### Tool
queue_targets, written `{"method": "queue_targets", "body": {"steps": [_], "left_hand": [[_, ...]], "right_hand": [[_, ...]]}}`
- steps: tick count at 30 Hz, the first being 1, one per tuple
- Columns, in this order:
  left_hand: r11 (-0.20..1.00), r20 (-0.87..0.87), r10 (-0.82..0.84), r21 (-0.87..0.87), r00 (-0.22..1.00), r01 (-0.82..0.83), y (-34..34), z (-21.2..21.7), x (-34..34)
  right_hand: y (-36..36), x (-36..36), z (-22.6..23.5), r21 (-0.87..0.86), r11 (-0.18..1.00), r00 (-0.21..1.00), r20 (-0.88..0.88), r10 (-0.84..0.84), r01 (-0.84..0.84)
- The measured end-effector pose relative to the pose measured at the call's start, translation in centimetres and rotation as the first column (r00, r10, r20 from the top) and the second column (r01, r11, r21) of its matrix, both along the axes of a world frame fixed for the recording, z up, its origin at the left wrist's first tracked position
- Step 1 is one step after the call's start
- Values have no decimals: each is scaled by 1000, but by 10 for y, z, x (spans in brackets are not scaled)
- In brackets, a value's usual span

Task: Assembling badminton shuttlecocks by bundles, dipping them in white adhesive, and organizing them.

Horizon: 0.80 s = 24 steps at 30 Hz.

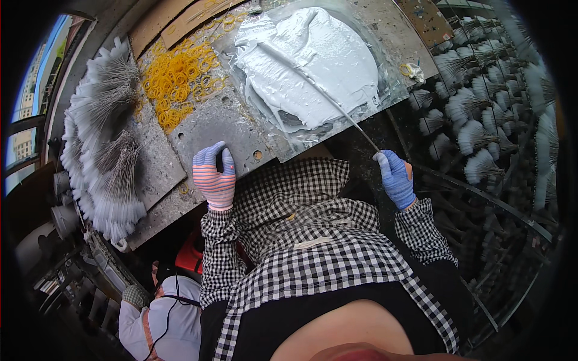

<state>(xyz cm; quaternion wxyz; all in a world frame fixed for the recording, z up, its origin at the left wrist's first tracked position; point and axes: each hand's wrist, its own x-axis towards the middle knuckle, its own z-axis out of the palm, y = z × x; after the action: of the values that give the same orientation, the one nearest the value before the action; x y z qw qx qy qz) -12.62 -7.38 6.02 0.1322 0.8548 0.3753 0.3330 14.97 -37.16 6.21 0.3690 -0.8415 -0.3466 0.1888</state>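
My right hand (pixel 395 178), in a blue glove with a bare patch near the thumb, grips the end of a long thin rod (pixel 340 111). The rod slants up and left across a broad mound of glossy white paste (pixel 337 57), its far part thickly coated. Clear plastic sheeting (pixel 283 141) surrounds the paste on the worktable. At the table's front edge rests my left hand (pixel 214 180), in a striped blue and orange glove. Its fingers curve loosely, with a visible gap before the thumb and nothing seen between them.
Yellow rubber bands (pixel 177 75) lie heaped on the worktable (pixel 205 132). Bundles of white bristles on thin wires (pixel 111 162) line its left side. More white tufts (pixel 475 126) fill racks at right. A person in a pale top (pixel 171 307) is at lower left.
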Motion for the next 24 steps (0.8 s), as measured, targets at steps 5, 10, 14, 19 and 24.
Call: {"method": "queue_targets", "body": {"steps": [5,10,14,19,24], "left_hand": [[1000,7,5,17,1000,-5,5,0,3],[999,38,-33,-9,999,34,5,-8,18],[995,52,-97,33,994,96,25,-25,52],[997,-29,-59,48,998,60,31,-40,21],[998,36,-49,46,998,47,37,-55,38]], "right_hand": [[3,25,-13,86,993,995,48,-89,84],[-5,44,-12,89,978,977,88,-196,188],[5,84,-8,-116,965,970,-36,-241,235],[48,121,81,123,988,678,734,-25,-96],[42,197,237,95,993,-38,995,-97,-67]]}}
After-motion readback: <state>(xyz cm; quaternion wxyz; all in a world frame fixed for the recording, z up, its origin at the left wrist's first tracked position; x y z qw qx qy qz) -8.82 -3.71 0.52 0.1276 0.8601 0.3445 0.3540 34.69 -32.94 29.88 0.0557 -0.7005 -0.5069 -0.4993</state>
